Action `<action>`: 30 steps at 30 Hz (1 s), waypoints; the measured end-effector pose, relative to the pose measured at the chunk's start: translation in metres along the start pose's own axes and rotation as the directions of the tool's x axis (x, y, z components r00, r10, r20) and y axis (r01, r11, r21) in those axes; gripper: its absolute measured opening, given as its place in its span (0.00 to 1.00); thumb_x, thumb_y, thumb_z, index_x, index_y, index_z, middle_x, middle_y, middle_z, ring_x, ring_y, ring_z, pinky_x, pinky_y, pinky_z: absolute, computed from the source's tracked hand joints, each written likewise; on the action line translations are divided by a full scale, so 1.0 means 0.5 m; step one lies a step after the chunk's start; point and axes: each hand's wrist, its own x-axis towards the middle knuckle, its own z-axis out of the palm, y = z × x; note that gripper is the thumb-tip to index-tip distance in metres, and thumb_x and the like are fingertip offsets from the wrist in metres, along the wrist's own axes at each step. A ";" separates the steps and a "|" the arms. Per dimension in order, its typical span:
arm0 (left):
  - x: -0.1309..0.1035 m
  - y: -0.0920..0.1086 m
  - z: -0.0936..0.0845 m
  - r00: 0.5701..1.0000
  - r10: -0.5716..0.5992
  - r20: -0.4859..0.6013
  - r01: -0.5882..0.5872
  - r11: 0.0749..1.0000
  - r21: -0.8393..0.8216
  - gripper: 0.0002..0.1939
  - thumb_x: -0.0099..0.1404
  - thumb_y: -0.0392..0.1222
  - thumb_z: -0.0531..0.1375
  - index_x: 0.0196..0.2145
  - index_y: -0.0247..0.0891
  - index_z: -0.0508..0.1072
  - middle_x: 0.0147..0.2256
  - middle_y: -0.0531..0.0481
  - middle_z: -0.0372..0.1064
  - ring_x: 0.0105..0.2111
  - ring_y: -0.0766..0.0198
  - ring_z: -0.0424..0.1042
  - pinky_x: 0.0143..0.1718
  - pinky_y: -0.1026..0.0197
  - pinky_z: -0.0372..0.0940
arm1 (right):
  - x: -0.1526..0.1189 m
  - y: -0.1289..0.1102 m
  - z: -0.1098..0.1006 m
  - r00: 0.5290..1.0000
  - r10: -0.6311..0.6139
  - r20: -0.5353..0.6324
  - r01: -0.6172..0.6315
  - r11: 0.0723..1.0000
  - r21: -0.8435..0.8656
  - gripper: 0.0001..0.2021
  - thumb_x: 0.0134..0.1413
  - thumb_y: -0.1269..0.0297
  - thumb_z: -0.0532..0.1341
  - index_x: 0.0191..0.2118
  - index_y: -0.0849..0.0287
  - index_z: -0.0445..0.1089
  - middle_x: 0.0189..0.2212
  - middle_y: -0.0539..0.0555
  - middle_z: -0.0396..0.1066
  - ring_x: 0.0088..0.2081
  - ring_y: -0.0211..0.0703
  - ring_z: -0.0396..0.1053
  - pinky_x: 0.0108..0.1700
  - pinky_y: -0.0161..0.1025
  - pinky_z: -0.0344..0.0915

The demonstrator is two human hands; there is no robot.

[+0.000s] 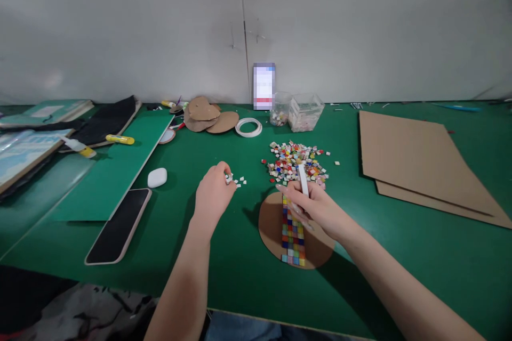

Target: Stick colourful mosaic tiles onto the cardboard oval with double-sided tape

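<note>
My left hand (215, 190) is closed, thumb and forefinger drawn together over a few small white pieces (241, 179) on the table; what lies between the fingertips is hidden. A narrow white stick-like piece (303, 180) stands up from the fingers of my right hand (314, 204), which grips it. That hand hovers over a round cardboard disc (270, 224), covering part of it. Rows of coloured mosaic tiles (293, 245) form a band down the disc's middle. Just beyond lies a loose pile of mixed mosaic tiles (294, 160).
At the back are a clear box (306, 113), a lit phone (264, 85), a tape roll (248, 127) and cardboard discs (222, 122). Cardboard sheets (412, 160) lie right. Left are a dark phone (120, 226), a white case (157, 177), a green board (120, 170) and books (28, 154).
</note>
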 end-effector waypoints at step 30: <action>-0.054 0.082 0.037 0.842 0.452 0.296 -0.087 0.654 -0.751 0.15 0.69 0.47 0.42 0.27 0.39 0.58 0.23 0.57 0.52 0.22 0.70 0.52 0.25 0.65 0.50 | 0.014 0.013 0.006 0.998 -0.051 -0.021 0.050 0.998 -0.049 0.20 0.56 0.46 0.48 0.24 0.57 0.58 0.18 0.47 0.60 0.16 0.31 0.55 0.17 0.32 0.50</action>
